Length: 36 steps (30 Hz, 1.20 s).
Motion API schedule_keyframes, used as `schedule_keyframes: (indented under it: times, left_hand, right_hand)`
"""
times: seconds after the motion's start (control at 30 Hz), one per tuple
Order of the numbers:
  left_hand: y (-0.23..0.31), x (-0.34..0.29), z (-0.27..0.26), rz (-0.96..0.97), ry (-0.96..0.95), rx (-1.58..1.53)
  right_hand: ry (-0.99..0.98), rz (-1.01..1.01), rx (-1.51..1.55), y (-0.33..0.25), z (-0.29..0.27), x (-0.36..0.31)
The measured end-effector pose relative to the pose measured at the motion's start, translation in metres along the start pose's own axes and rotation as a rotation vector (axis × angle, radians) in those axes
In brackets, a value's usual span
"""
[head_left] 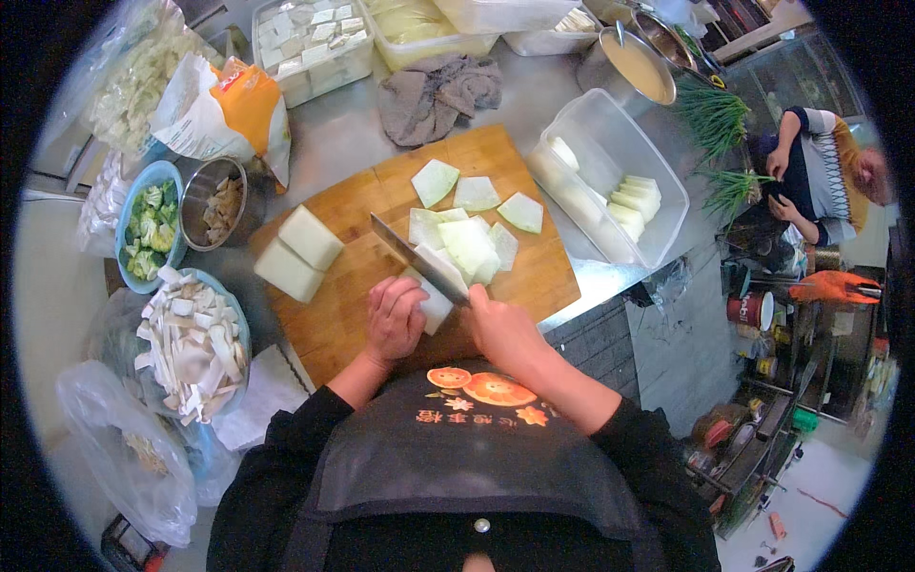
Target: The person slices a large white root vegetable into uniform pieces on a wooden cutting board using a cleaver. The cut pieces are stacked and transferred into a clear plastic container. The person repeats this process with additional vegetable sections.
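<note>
On a wooden cutting board point(348, 329) my right hand point(500, 329) grips the handle of a cleaver point(408, 250). Its blade slants across a pale block of what looks like winter melon point(434, 307). The curled fingers of my left hand point(396, 313) press on that block, close to the blade. Cut pale-green slices point(469, 246) lie overlapped just beyond the blade, with a few single slices point(435, 181) farther up the board. Two larger melon blocks point(291, 272) rest side by side on the board's left part.
A clear plastic tub point(674, 224) with melon slices stands right of the board. At left are a bowl of broccoli point(150, 227), a metal bowl point(243, 195) and a bowl of white strips point(195, 348). Beyond lies a grey cloth point(434, 95). Another person point(810, 172) handles green onions at right.
</note>
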<state>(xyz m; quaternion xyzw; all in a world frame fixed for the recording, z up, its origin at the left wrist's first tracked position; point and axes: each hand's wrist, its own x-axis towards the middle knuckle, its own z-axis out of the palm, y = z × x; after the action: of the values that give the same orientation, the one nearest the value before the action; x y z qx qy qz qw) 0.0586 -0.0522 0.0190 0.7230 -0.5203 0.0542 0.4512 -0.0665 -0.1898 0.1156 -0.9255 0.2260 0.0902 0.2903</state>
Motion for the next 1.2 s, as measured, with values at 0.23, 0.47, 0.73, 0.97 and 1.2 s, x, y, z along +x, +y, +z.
schedule_keyframes:
  times: [0.23,0.47,0.73,0.97,1.2]
  left_hand:
    - [-0.007,-0.003,0.008,0.012,-0.021,-0.038]
    - [-0.002,-0.002,0.007,0.028,-0.003,-0.015]
    - [-0.003,-0.001,0.006,0.057,-0.002,0.010]
    - [-0.006,-0.005,0.010,0.057,-0.002,-0.025]
    - [-0.006,-0.005,0.009,0.051,-0.025,-0.014]
  right_hand:
    - [0.015,0.017,0.008,-0.006,-0.016,-0.012]
    - [-0.031,0.053,-0.007,0.003,0.004,-0.005]
    - [0.014,0.001,-0.003,0.006,0.004,0.007]
    - [0.019,0.011,-0.004,-0.016,-0.039,-0.024]
    - [-0.081,0.050,-0.039,-0.014,-0.040,-0.038]
